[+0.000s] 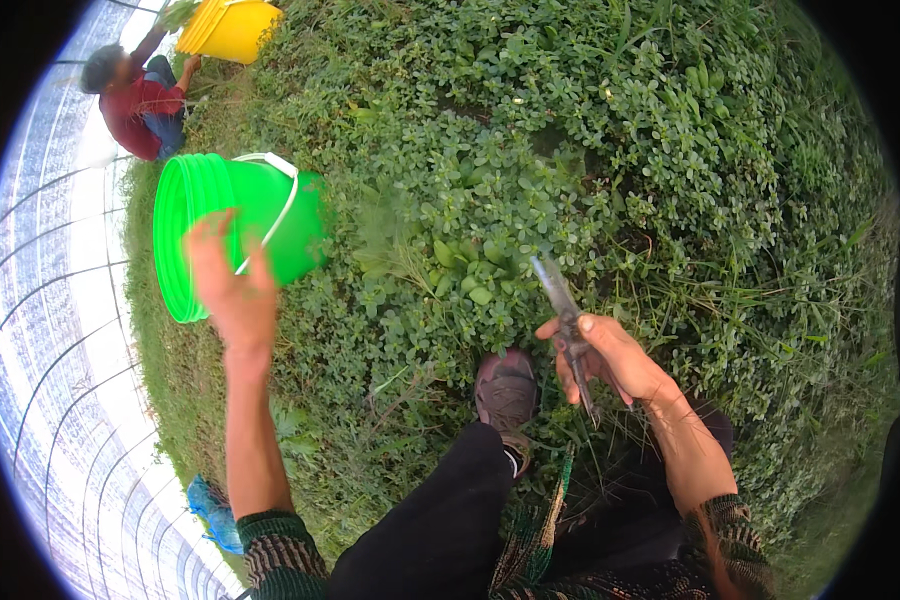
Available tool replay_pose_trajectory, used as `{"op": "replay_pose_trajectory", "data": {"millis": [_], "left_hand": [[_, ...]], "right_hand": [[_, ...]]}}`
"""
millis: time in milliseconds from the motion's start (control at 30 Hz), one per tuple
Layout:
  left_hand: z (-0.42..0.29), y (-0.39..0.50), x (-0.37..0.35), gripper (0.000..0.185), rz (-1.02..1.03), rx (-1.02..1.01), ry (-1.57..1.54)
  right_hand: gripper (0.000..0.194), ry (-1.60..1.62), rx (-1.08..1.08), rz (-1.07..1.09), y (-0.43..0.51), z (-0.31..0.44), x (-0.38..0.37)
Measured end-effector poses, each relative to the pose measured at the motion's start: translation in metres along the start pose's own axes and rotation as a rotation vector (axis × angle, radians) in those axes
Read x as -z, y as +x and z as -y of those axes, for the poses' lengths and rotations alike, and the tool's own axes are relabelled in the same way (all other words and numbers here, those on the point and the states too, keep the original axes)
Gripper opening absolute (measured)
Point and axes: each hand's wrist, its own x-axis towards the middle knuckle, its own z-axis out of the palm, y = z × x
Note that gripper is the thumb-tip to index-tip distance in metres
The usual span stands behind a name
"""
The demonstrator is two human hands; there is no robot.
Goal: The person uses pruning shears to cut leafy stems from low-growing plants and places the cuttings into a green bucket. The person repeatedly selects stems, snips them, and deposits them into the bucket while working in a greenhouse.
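Observation:
My left hand [229, 292] is blurred and raised in front of the green plastic bucket [285, 225], overlapping its ribbed rim. A gap shows between thumb and fingers, and nothing is visible in them. The bucket appears tilted in this view, its white bail handle [293, 196] hanging across the side. In my right hand [615, 360] is a pair of metal hand shears [562, 322], blades directed away from me and handles towards my body. Low leafy plants [487, 195] with small rounded leaves spread beneath both hands. Broader leaves [472, 274] grow between the bucket and the shears.
Beyond the bucket, a person [142, 105] in a red top crouches beside a yellow bucket [229, 30]. My shoe [506, 390] stands among the plants. A blue bag or sheet [214, 514] lies at lower left, near a translucent wall [60, 300] with curved ribs.

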Motion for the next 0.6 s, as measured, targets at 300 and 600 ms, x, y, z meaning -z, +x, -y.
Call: {"op": "replay_pose_trajectory", "data": {"millis": [300,600], "left_hand": [[-0.189,-0.083,-0.12,0.018,0.581,0.426,-0.933],[-0.181,-0.126,-0.124,0.056,0.671,0.149,-0.63]], "right_hand": [[0.067,0.282,-0.116,-0.17,0.018,-0.029,-0.006],[0.065,0.284,-0.124,-0.18,0.014,-0.038,0.005]]}}
